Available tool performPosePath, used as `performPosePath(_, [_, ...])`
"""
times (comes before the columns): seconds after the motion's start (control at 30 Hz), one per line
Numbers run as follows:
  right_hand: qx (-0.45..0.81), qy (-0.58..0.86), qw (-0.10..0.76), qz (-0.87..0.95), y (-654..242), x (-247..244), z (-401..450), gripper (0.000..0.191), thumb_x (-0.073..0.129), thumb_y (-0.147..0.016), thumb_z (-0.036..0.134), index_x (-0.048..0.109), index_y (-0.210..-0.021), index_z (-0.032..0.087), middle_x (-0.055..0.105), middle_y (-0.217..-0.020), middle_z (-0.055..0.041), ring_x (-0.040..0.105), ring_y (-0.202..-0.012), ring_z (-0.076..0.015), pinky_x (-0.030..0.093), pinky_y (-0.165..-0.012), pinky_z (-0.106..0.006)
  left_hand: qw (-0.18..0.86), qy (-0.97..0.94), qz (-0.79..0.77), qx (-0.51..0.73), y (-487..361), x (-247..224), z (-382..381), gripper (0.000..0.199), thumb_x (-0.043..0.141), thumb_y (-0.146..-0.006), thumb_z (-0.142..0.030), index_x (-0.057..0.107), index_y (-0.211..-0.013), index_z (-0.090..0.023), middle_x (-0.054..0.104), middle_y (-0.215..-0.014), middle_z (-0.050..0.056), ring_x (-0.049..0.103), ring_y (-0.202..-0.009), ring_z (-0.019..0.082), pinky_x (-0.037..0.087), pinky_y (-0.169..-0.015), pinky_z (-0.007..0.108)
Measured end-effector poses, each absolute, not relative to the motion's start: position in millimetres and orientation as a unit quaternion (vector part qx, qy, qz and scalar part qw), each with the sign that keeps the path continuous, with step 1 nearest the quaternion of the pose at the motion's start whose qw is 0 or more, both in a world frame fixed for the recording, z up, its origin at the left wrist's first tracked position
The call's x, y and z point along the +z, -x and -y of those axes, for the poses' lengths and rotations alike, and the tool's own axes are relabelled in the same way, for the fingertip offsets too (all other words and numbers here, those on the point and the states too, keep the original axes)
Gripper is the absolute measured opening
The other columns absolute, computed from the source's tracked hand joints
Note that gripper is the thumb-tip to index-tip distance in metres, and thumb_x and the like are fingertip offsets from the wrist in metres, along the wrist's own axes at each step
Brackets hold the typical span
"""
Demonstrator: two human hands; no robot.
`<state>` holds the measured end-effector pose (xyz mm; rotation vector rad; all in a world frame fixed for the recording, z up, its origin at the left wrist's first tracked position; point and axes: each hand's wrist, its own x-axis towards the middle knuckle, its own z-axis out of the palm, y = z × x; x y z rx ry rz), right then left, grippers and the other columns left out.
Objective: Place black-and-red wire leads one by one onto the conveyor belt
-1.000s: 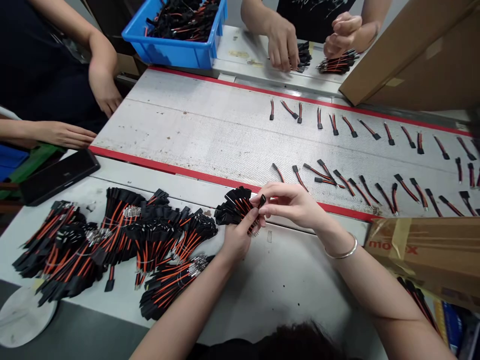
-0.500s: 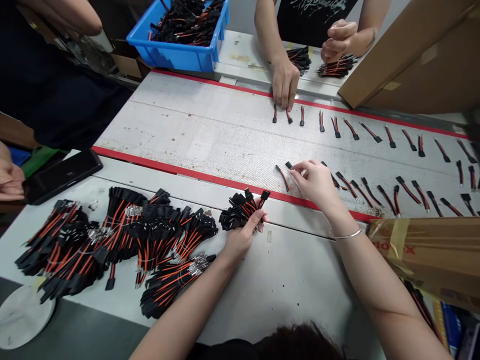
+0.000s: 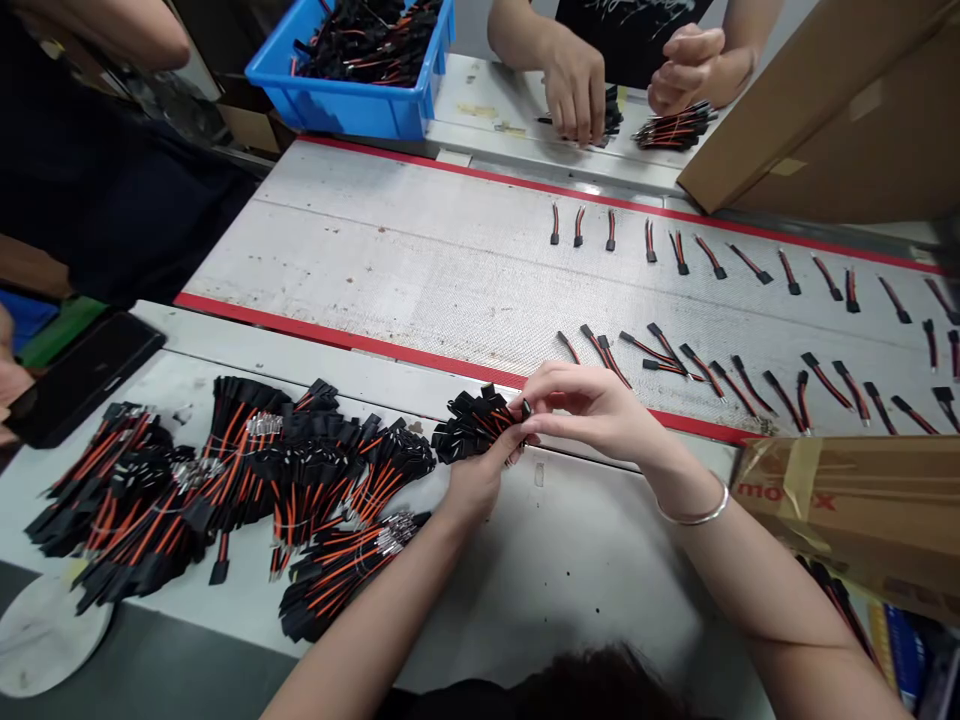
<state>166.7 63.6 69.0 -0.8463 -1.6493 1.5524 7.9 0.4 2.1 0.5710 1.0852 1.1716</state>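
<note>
- Gripping the wire bundle [image 3: 472, 428], my left hand [image 3: 484, 482] was closed around it, long axis running left-right across the table [image 3: 592, 570].
- Right hand [image 3: 592, 408] was narrow, fingertips [image 3: 544, 383] pinching a lead [image 3: 526, 408] at the bundle's right end.

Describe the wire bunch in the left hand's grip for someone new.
Below the red-edged conveyor belt lies a white bench heaped with black-and-red wire leads. At the right end of those heaps is a small bunch, held up by the left hand. Only this one is held: the right hand pinches a black connector at its tip.
</note>
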Motion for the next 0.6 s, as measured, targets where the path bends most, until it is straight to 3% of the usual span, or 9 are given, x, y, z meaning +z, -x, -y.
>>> performPosePath(0.6, [0.607,0.314,0.363,0.634,-165.0,70.0,-63.9,0.008,0.077,-0.087,0.021,0.076,-0.094,0.017,0.068,-0.092,-0.0046,0.064,-0.068,-0.0098,0.055,-0.061,-0.026,0.646,-0.289,-0.491,0.508,-7.2,2.3,-1.4,0.033,0.080,-0.078,-0.045,0.069,-0.061,-0.018,0.058,-0.058,-0.002,0.052,-0.058,0.012,0.043,-0.061,0.027])
